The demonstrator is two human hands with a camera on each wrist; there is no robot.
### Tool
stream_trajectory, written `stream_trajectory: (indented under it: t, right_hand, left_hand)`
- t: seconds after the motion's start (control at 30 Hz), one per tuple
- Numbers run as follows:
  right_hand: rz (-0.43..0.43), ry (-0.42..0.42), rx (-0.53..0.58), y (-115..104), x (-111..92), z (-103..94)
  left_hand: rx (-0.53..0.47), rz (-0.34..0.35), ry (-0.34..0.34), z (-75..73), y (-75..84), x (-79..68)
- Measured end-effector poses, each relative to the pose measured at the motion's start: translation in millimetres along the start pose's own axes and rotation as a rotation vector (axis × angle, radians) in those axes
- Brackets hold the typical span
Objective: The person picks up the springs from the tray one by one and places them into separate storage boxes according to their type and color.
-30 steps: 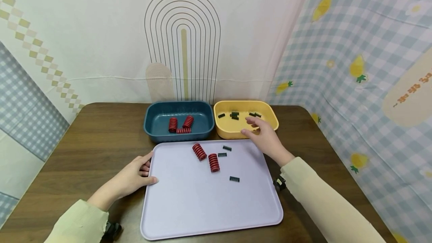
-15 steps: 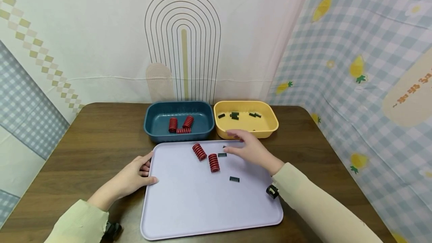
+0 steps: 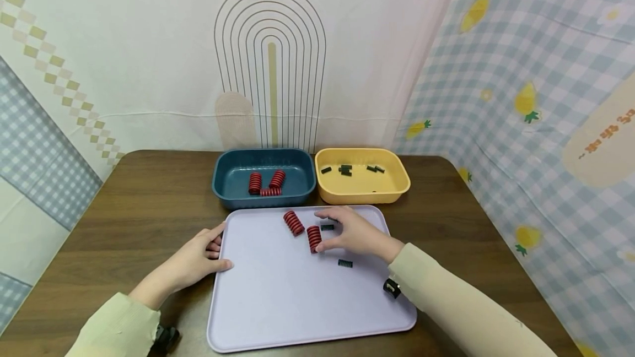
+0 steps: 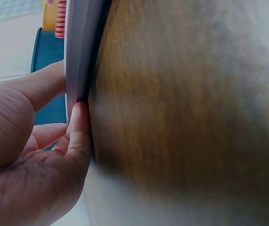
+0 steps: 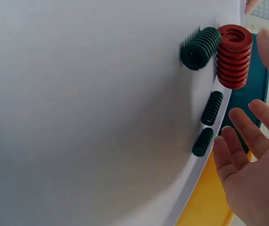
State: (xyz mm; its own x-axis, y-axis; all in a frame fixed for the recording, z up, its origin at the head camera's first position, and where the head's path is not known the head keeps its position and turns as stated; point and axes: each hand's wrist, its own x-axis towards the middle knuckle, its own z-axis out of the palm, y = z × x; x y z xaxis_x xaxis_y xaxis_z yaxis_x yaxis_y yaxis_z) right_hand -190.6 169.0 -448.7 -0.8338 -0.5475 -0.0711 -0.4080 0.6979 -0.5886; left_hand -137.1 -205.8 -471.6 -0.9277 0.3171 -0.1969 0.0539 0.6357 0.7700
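Observation:
My left hand point(image 3: 195, 258) grips the left rim of the pale lilac tray point(image 3: 278, 302), thumb on top. In the left wrist view, its fingers point(image 4: 80, 127) curl against the tray's outer side. My right hand point(image 3: 356, 233) hovers over the tray with thumb and fingers apart, nothing between them. Its thumb tip overlaps a thick red coil spring point(image 3: 313, 238). Another red spring point(image 3: 294, 223) lies behind and to the left. A small dark green spring point(image 3: 327, 227) sits between thumb and forefinger in the head view, one point(image 3: 345, 263) lies nearer, and a third is mostly hidden by the hand.
Behind the tray stand a dark blue bin point(image 3: 233, 197) with 3 red springs and, to its right, a yellow bin point(image 3: 387, 196) with several small green springs. All rest on a brown wooden table point(image 3: 124, 225). Patterned cloth hangs at the back and sides.
My right hand has come from over the yellow bin, leftward and nearer, to above the springs on the tray. The left hand has kept its place on the rim.

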Motion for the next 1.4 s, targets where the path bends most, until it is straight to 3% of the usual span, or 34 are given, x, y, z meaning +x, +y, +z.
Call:
stream_trajectory:
  t: [0.2,0.97,1.4]
  right_hand:
    - [-0.055,0.000,-0.038,1,1,6.0]
    - [-0.051,0.020,-0.098,-1,0,10.3]
    - [-0.017,0.181,0.027,-9,12,-12.9]
  left_hand:
    - [0.003,-0.001,0.003,0.3,1.0,-0.3]
    - [-0.031,0.008,-0.011,-1.1,2.4,-1.4]
    - [-0.033,-0.003,-0.015,-1.1,3.2,-1.7]
